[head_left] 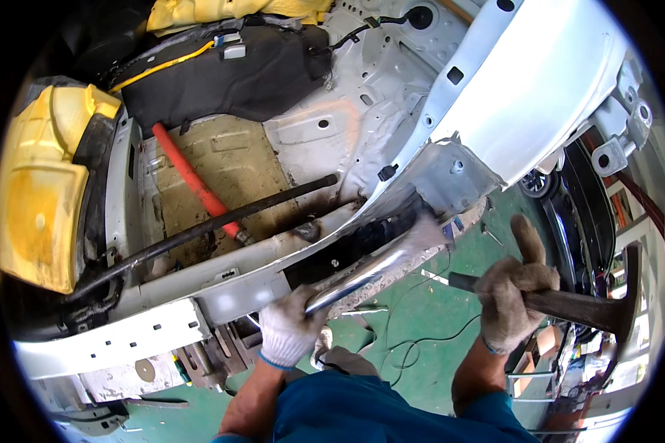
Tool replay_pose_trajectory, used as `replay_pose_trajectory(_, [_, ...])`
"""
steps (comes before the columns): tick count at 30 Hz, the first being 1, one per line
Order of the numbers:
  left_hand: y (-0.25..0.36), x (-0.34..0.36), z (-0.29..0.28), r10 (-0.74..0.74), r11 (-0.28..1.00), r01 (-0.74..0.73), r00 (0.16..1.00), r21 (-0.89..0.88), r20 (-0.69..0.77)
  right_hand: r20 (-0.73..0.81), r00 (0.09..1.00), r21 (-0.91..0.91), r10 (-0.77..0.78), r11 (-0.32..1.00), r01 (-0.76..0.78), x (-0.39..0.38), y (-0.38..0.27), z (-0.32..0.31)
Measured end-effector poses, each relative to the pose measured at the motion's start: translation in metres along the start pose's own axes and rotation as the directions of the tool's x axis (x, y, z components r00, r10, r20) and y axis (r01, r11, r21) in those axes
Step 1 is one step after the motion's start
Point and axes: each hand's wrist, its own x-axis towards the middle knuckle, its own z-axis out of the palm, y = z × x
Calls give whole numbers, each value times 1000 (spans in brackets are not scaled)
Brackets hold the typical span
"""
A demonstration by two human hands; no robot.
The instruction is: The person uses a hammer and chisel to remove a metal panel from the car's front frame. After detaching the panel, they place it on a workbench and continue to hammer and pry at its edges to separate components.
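Observation:
In a white knit glove, my left hand (294,325) is closed round a shiny metal bar (362,279). The bar's far end widens, is blurred by motion, and lies at the cut-open sill (321,258) of a bare car body. My right hand (511,299), in a dirty greyish-brown glove, grips a hammer (576,306) by its dark handle, with one finger sticking up. The hammer head points away to the right, apart from the car body. Above the sill, the white body panel (539,81) has a ragged cut lower edge (458,166).
A long dark steel bar (222,221) rests across the sill and floor pan, beside a red tube (192,173). Yellow foam (41,221) and dark matting (229,74) lie at left and back. A cable (406,354) trails over the green floor. Another dark car (584,207) stands right.

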Motion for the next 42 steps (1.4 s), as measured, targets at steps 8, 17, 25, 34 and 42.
replay_pose_trajectory(8, [-5, 10, 36, -255, 967, 253, 955, 35, 154, -24, 972, -184, 233, 955, -234, -31, -15, -16])
replay_pose_trajectory(17, [-2, 43, 53, -159, 982, 167, 983, -85, 91, 185, 824, -451, 536, 791, -413, -57, -16, -38])
replay_pose_trajectory(25, [-10, 47, 69, -64, 988, 52, 995, -145, -77, 185, 441, -569, 878, 462, -680, -25, -42, -15])
replay_pose_trajectory(34, [-14, 45, 85, -54, 962, 11, 987, -271, -152, 213, 573, -803, 792, 476, -360, 2, -35, 8])
replay_pose_trajectory(42, [-14, 44, 87, -68, 952, 32, 992, -305, -107, 200, 602, -836, 773, 455, -307, 4, -37, 20])
